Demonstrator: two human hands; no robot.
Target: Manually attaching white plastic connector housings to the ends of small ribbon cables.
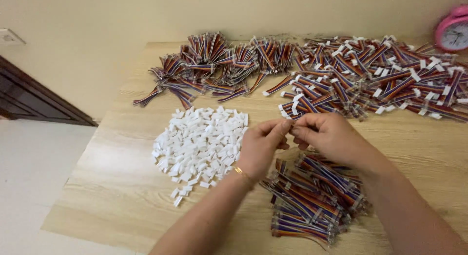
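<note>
Both hands, left hand point(261, 143) and right hand point(327, 135), pinched one small piece together beside the white connector pile point(200, 143); beyond that pile, many capped cables point(370, 74) lay finished, and uncapped bundles point(312, 196) remained.

Both forearms are bare, with no sleeves in view. The left hand point(258, 147) wears a thin gold bracelet point(239, 171) at the wrist. The right hand point(327, 135) shows no ring or band.

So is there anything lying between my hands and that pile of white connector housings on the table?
Nothing visible does. The left hand sits right beside the pile of white connector housings, with only bare wooden table between them. The right hand meets the left, fingertips pinched together; the pile of ribbon cables lies beneath them.
</note>
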